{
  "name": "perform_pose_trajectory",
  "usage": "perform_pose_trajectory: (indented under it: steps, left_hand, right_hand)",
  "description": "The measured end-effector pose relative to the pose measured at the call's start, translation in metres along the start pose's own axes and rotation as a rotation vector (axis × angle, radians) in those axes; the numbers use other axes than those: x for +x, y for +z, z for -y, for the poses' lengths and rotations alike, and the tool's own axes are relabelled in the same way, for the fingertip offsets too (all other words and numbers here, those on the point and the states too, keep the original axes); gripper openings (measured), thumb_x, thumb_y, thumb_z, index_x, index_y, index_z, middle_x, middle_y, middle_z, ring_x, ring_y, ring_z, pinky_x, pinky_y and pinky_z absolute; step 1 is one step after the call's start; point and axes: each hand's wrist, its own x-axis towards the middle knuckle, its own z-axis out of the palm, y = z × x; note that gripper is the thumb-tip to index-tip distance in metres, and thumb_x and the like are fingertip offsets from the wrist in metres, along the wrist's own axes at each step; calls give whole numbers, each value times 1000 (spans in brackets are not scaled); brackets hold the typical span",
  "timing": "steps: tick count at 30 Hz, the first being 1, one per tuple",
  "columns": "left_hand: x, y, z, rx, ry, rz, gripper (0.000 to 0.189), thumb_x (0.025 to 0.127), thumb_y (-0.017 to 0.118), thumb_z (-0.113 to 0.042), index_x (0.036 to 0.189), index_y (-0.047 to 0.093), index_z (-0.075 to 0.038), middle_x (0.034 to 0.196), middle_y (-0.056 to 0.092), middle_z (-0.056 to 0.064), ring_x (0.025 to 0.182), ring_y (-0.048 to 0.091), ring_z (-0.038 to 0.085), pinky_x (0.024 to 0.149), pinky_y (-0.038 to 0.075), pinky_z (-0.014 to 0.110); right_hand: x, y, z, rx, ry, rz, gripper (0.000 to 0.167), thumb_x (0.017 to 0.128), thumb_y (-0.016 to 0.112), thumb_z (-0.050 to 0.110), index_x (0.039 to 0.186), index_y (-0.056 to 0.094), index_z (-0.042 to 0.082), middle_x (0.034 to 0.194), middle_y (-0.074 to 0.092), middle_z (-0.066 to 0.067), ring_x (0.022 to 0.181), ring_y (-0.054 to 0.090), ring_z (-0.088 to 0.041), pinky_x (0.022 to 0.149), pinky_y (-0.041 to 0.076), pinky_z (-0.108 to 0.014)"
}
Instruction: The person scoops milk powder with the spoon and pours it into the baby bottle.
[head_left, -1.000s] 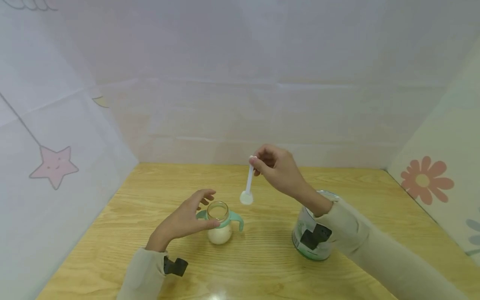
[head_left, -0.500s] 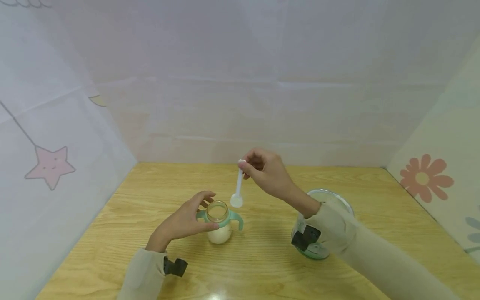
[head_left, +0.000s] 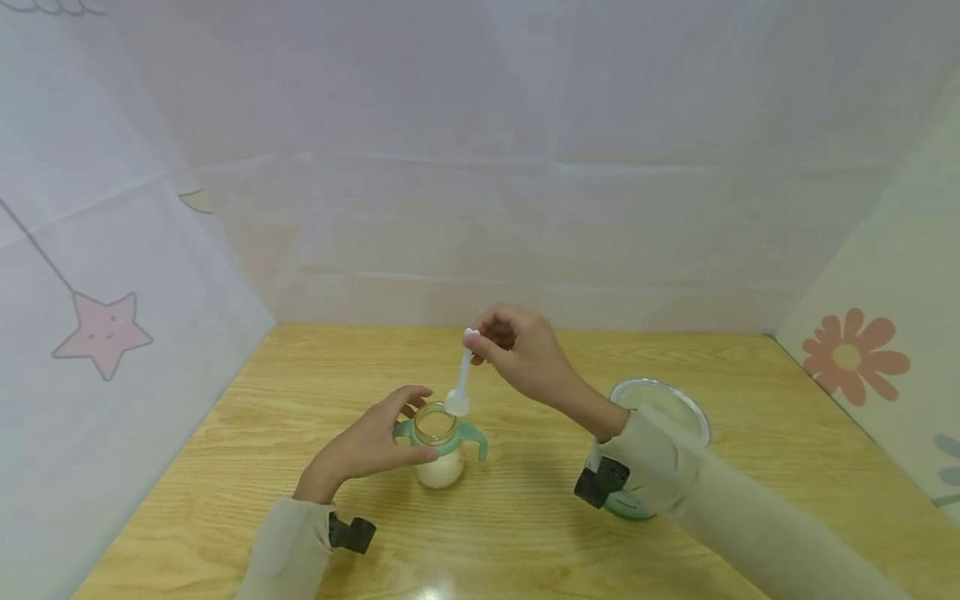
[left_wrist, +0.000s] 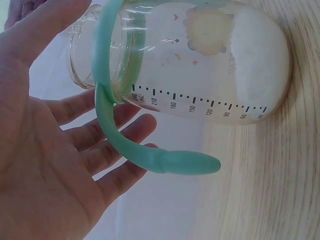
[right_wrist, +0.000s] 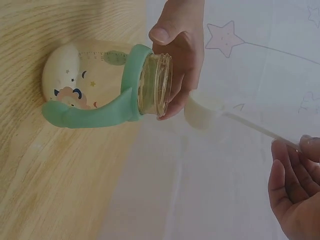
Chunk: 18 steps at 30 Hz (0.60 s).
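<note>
A clear baby bottle [head_left: 439,472] with a mint-green two-handled collar stands upright and uncapped on the table, white powder in its bottom. My left hand [head_left: 375,437] loosely holds it, thumb at the collar and fingers curved behind the neck and near handle [left_wrist: 150,157]. My right hand [head_left: 525,354] pinches the handle end of a white measuring scoop [head_left: 457,403]. The scoop's bowl [right_wrist: 202,110] is just over the bottle's mouth [right_wrist: 162,85]. Whether the bowl holds powder is unclear.
A large milk powder tin [head_left: 630,505] with a clear rim stands on the right, partly hidden behind the right sleeve [head_left: 663,458]. The wooden table [head_left: 517,533] meets cloth walls at the back and sides.
My right hand has moved left and slightly down, bringing the scoop from right of the bottle to its mouth. My left hand and the bottle have hardly moved.
</note>
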Motion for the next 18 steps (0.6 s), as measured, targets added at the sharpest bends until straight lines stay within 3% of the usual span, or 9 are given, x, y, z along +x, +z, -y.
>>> perform_pose_trajectory:
  steps: [18]
  left_hand:
    - [1, 3, 3, -14, 22, 29, 77, 82, 75, -37, 142, 36, -10, 136, 48, 11, 120, 46, 31, 93, 44, 53]
  right_hand:
    - [-5, 11, -1, 16, 36, 22, 9, 90, 65, 7, 90, 63, -1, 81, 70, -13, 68, 68, -14, 65, 57, -35]
